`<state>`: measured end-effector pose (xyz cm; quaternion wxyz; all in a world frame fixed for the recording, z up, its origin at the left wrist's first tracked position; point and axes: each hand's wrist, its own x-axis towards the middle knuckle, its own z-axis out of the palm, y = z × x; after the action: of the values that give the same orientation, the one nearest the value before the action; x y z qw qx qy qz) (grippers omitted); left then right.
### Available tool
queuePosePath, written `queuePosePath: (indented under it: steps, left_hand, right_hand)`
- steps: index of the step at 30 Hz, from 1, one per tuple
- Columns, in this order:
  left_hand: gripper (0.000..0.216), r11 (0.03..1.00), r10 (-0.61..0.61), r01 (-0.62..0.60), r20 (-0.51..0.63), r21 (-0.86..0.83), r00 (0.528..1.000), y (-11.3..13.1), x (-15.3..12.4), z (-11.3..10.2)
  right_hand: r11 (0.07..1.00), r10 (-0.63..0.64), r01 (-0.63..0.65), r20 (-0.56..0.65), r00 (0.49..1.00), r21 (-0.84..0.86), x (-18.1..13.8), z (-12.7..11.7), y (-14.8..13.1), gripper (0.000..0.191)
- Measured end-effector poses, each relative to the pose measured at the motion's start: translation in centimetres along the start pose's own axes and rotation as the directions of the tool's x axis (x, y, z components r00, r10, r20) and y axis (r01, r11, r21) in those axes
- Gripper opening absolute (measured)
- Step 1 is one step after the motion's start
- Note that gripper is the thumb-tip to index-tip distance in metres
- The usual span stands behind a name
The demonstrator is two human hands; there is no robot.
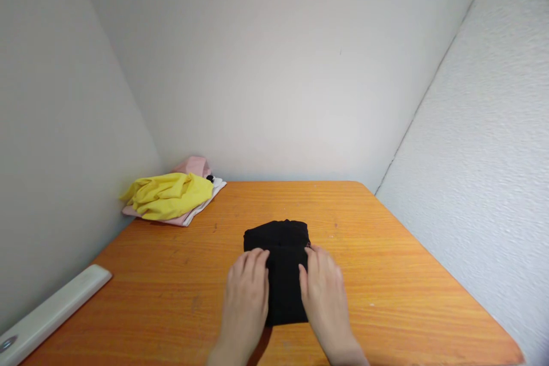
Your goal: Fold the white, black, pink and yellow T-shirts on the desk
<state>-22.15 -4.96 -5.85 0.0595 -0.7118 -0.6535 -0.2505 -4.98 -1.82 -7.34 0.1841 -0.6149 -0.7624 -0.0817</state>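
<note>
A black garment (286, 291), folded into a narrow upright rectangle, lies on the wooden table in front of me. Its far part (277, 233) looks slightly rumpled, with a fold line running across it. My left hand (246, 291) is closed on the left edge of the cloth, fingers bent over it. On the opposite edge, my right hand (325, 290) grips the cloth, its thumb resting on the black fabric and its fingertips near the fold line. The undersides of both hands' fingertips are hidden.
At the table's (386, 274) far left corner lies a pile with a yellow cloth (171, 194) over pink cloth (195, 166) and white cloth (206, 206). A long white bar-shaped object (55, 311) rests along the left edge. Walls close in behind and on both sides.
</note>
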Motion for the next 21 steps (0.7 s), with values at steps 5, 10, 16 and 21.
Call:
queuePosePath:
  steps: [5,10,16,21]
  left_hand:
    - [0.051,0.98,0.168,-0.183,0.163,0.077,0.972,0.4,-0.2,2.5]
    - [0.056,0.994,0.102,-0.108,0.243,0.01,0.965,-0.3,-0.4,4.0]
    - [0.046,0.956,0.073,-0.015,0.19,-0.293,0.979,-0.8,-0.7,3.2]
    - [0.044,0.876,-0.281,0.233,-0.057,-0.422,0.958,-3.6,0.5,3.0]
  right_hand:
    - [0.99,-0.129,0.12,0.127,0.983,0.077,-1.3,2.3,-1.4,0.058]
    - [0.992,-0.079,0.054,0.219,0.973,0.115,-1.7,3.0,-1.4,0.062]
    - [0.978,-0.138,0.11,0.158,0.978,0.175,-2.0,2.3,-0.8,0.063]
    - [0.977,0.136,-0.131,-0.019,0.991,0.171,-1.3,1.6,1.5,0.058]
